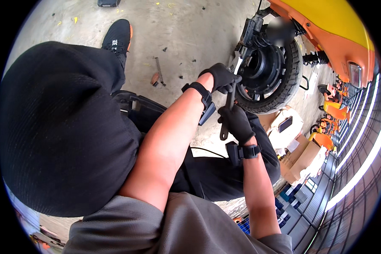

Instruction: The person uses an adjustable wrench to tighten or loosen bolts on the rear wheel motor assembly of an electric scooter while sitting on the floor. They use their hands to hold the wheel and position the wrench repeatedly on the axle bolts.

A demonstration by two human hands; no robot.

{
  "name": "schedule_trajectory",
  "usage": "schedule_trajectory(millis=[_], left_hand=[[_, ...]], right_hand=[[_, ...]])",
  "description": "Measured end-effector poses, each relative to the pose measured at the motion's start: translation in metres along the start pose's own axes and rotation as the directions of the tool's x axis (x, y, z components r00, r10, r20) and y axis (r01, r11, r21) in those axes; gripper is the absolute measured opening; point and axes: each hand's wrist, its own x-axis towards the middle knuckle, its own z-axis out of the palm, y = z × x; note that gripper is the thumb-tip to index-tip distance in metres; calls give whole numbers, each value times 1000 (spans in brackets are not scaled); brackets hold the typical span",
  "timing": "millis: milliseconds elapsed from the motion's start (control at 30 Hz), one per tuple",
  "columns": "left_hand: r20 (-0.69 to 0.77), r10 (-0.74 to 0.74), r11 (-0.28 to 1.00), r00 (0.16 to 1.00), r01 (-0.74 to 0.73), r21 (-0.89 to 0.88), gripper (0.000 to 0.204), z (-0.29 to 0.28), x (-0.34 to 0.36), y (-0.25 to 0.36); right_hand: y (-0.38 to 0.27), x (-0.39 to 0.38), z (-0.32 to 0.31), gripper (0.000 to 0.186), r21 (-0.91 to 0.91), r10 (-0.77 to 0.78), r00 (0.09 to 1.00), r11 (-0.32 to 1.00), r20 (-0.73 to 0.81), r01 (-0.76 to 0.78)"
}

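A long wrench [230, 98] with a bright metal head and a dark handle slants between my two black-gloved hands. My left hand [222, 78] is closed around it just below the head, beside the wheel hub [262, 70]. Lower on the handle, my right hand [238, 123] is wrapped round it, and the handle's end with a hole sticks out below. The wrench head lies against the dark metal arm [249, 36] by the wheel; its exact contact point cannot be made out. The black tyre [293, 80] belongs to an orange and yellow scooter [332, 34].
On the concrete floor lie a coil spring [158, 67] and several small dark parts. Right of my knee are a phone [285, 123] and an open cardboard box [302, 160]. More orange scooters [336, 111] stand farther right. My black shoe [116, 40] is at the upper left.
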Motion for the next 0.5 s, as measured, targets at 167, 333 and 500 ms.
schedule_trajectory(millis=[167,333,500], left_hand=[[54,-4,998,999,1,55,30,15,-11,7],[26,0,998,1000,-1,58,30,20,-6,5],[-22,2,998,1000,0,61,31,21,-4,6]], right_hand=[[4,-16,-7,27,139,153,988,979,-13,-150],[5,-13,-13,26,79,144,989,987,-14,-142],[-2,-10,-16,26,49,135,991,990,-24,-134]])
